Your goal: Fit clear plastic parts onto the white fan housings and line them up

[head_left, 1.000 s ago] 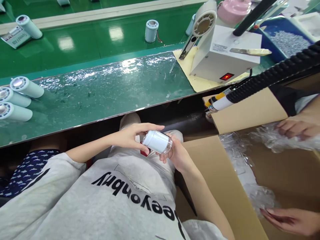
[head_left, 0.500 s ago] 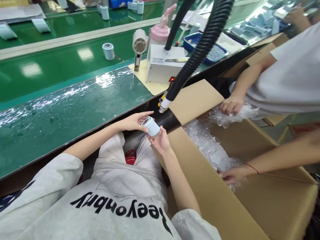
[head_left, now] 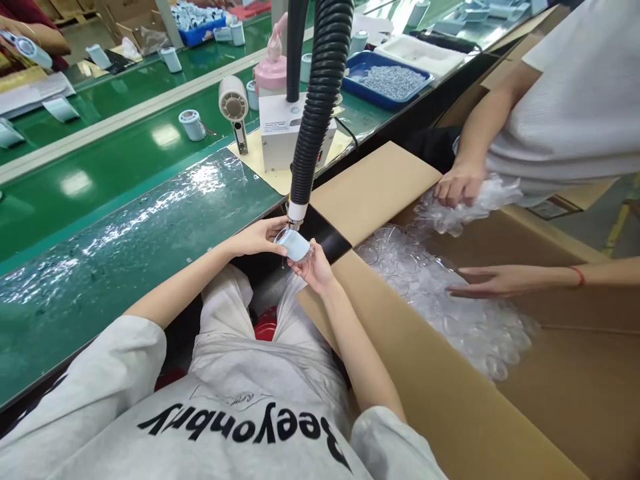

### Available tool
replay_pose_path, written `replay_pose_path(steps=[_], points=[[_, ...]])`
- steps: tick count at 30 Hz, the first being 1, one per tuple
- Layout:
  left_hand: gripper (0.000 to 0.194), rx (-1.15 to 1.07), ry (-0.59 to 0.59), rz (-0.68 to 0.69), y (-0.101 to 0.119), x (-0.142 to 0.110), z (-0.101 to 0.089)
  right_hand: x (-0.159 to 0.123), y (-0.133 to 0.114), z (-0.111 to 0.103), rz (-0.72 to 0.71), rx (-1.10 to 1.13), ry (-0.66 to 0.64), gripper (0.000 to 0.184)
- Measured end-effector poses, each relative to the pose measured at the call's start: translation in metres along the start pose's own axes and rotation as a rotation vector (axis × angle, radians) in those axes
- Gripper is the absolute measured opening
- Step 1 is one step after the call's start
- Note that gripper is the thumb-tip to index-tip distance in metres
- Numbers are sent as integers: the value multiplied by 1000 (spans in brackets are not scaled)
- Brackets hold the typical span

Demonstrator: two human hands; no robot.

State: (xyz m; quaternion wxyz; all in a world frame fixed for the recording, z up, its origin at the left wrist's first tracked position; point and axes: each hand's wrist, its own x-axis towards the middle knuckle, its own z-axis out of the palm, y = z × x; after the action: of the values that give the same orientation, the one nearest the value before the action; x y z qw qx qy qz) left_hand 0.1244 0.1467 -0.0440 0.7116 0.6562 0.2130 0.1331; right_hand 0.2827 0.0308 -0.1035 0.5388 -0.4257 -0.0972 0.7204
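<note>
Between my two hands is a light blue cylindrical housing [head_left: 296, 245], tilted, with what looks like a clear plastic part at its lower right end. My left hand [head_left: 257, 237] grips its upper left end between thumb and fingers. From below and the right, my right hand [head_left: 316, 268] holds the clear end. Right above the housing hangs a metal-tipped nozzle [head_left: 296, 215] on a ribbed black hose [head_left: 320, 87]; whether they touch I cannot tell.
A white box device [head_left: 277, 150], a handheld fan [head_left: 233, 107] and a blue tray [head_left: 360, 77] of small pieces stand on the green bench. Another housing [head_left: 192, 125] sits on the belt. At right, a co-worker's hands [head_left: 505, 280] are over a carton [head_left: 565, 400] of clear plastic parts.
My hands and the housing have shifted slightly left, and the nozzle now sits right above the housing. The camera view has turned. The co-worker's lower hand has lifted and opened over the clear parts.
</note>
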Motion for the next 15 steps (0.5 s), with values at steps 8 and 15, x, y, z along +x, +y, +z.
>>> replay_pose_path(steps=[8,15], points=[[90,-29,10,-12,3,-12,-3,-8,-4,10,-9,-76,-50,60],[83,1,33,66,5,-33,2,-26,-5,21,-61,-178,-62,53]])
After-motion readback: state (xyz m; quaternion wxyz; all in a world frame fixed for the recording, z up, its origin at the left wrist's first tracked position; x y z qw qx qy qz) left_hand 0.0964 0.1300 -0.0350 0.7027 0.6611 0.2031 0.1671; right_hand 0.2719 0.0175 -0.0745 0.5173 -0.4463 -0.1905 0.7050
